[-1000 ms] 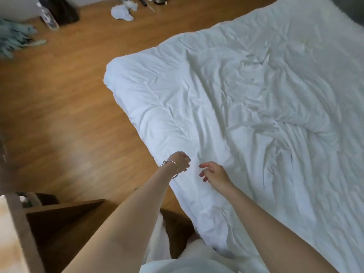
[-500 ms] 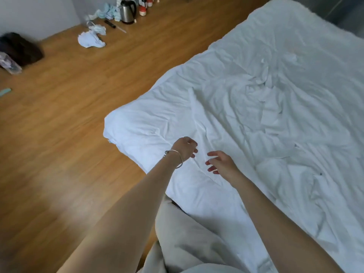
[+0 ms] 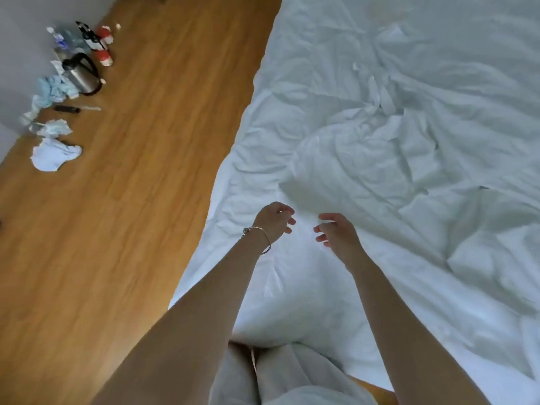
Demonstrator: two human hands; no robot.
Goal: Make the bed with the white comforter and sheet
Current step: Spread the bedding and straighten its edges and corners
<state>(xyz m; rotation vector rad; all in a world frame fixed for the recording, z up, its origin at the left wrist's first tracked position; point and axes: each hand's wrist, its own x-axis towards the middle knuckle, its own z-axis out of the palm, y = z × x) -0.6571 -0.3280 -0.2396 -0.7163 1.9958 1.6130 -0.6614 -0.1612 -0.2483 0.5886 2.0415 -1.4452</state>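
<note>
— What has moved?

— I've stepped along the bed; the kettle (image 3: 83, 73) now sits at ten o'clock on the floor (image 3: 140, 176).

— And your hands?

— My left hand (image 3: 274, 219) and right hand (image 3: 336, 232) hover just apart, fingers loosely curled, holding nothing, ready to pinch the comforter (image 3: 380, 171).

— How does it look?

— White, rumpled, bunched toward two o'clock, covering the bed.

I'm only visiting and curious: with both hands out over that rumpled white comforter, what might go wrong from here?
Neither the left hand nor the right hand grips the comforter, so a tug may slip. Its edge overhangs the floor and could slide off. The bracelet might snag the cloth.
</note>
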